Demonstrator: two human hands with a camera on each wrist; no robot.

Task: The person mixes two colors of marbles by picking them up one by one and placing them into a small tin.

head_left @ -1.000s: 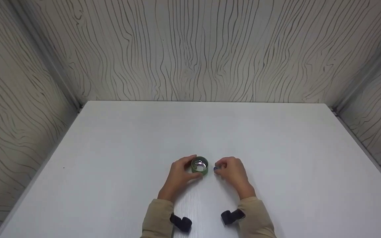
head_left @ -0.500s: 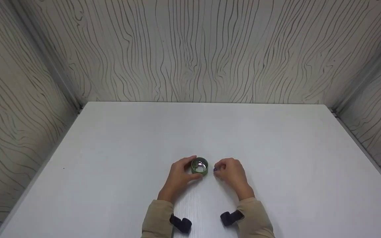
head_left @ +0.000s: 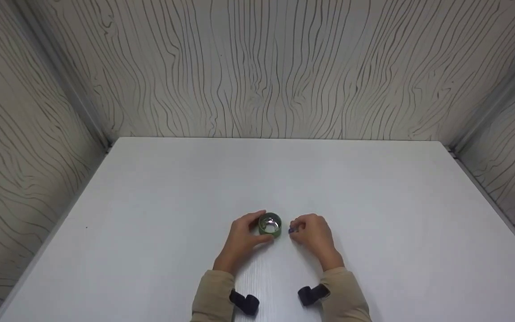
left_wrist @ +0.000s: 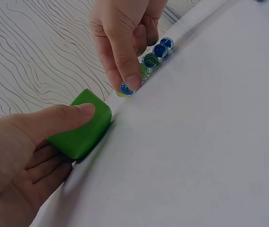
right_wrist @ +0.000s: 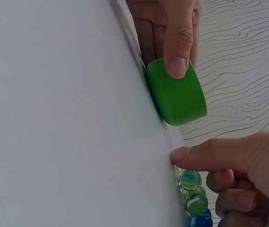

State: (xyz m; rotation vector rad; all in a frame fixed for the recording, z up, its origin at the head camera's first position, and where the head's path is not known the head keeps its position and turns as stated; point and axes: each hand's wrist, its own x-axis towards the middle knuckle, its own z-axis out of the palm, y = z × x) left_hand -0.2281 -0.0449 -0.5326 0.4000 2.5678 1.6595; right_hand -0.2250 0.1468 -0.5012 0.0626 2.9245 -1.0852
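Note:
My left hand (head_left: pixel 242 232) holds a small green cup (head_left: pixel 270 224) upright on the white table, thumb on the near side and fingers on the far side. Inside, the cup looks shiny and silvery. Just right of it, my right hand (head_left: pixel 314 232) pinches a glass marble (left_wrist: pixel 126 88) with blue and yellow swirls between thumb and forefinger, low at the tabletop. Behind those fingertips, in the left wrist view, more blue and green marbles (left_wrist: pixel 151 60) lie in a row beside the curled fingers. In the right wrist view the thumb (right_wrist: pixel 181 155) mostly hides the pinched marble.
The white table (head_left: pixel 150 192) reaches back to a panel (head_left: pixel 257 67) with a wood-grain pattern, and similar panels stand at both sides. Black wrist cameras (head_left: pixel 245 304) sit on the tan sleeves (head_left: pixel 344 293).

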